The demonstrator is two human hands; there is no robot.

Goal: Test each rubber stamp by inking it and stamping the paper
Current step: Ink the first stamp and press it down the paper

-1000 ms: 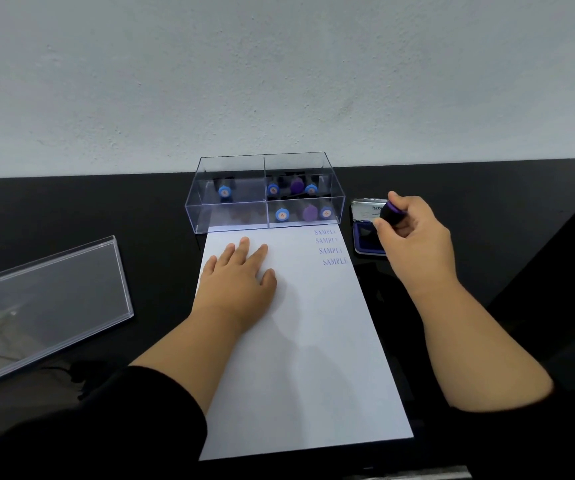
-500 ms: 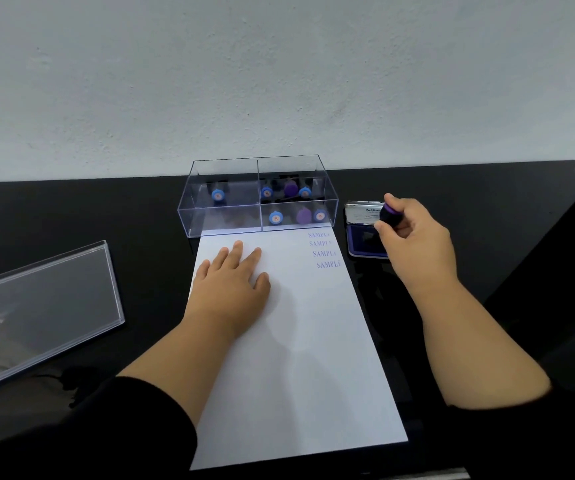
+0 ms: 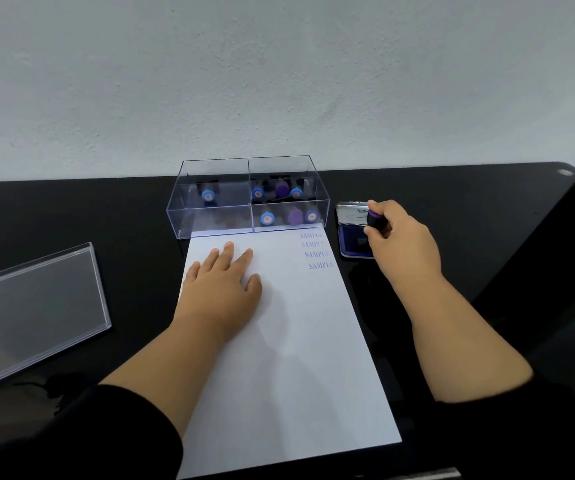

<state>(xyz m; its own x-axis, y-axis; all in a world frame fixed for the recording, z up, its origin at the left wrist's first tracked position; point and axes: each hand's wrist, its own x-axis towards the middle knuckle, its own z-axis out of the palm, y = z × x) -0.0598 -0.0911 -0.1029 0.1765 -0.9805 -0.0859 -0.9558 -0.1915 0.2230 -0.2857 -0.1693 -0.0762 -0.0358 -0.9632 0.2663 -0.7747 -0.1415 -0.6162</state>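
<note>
4 blue marks (image 3: 316, 251) are on the paper (image 3: 293, 358). The right hand (image 3: 402, 242) pinches a stamp (image 3: 375, 218) over the ink pad (image 3: 355, 242). The left hand (image 3: 222, 289) lies spread flat. More stamps wait in the box (image 3: 216, 174).

Clear lid (image 3: 33, 313) on black table (image 3: 452, 188)

Soft even light, glossy reflections, wide-angle distortion

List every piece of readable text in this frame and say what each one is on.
"SAMPLE", four times in blue on the paper, upper right corner; the last letters are faint.
"Artli…" on the ink pad lid, the rest cut off by the right hand; the smaller print is unreadable.
The marks on the stamp caps in the clear box are too small.
</note>
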